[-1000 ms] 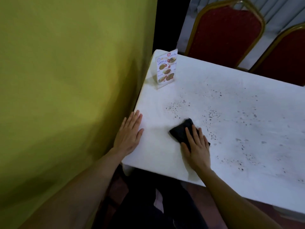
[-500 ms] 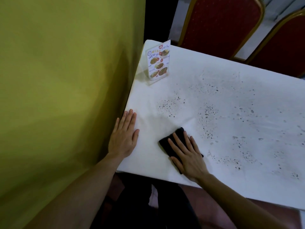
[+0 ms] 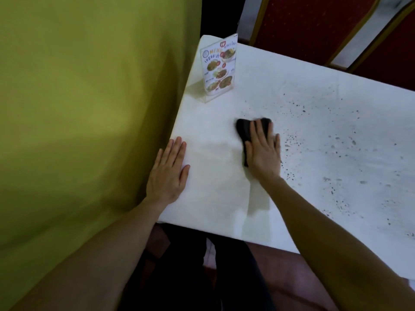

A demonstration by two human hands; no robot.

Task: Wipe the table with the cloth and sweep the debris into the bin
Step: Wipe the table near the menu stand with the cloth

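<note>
A white table [image 3: 224,194] fills the right half of the view. Small dark crumbs [image 3: 314,113] speckle its middle and right side. My right hand [image 3: 262,153] presses flat on a black cloth [image 3: 244,129] near the table's left part; the cloth sticks out past my fingertips and to their left. At the table's left edge rests my left hand [image 3: 169,173], palm down, fingers together, holding nothing. No bin is in view.
A clear acrylic menu stand [image 3: 219,68] stands at the table's far left corner. A yellow-green wall [image 3: 89,108] runs along the table's left side. Two red chairs with gold frames [image 3: 314,25] stand behind the far edge. My dark trousers show below the near edge.
My right hand has pushed the cloth away from me, from near the front edge towards the menu stand, over the crumb patch. My left hand has stayed put.
</note>
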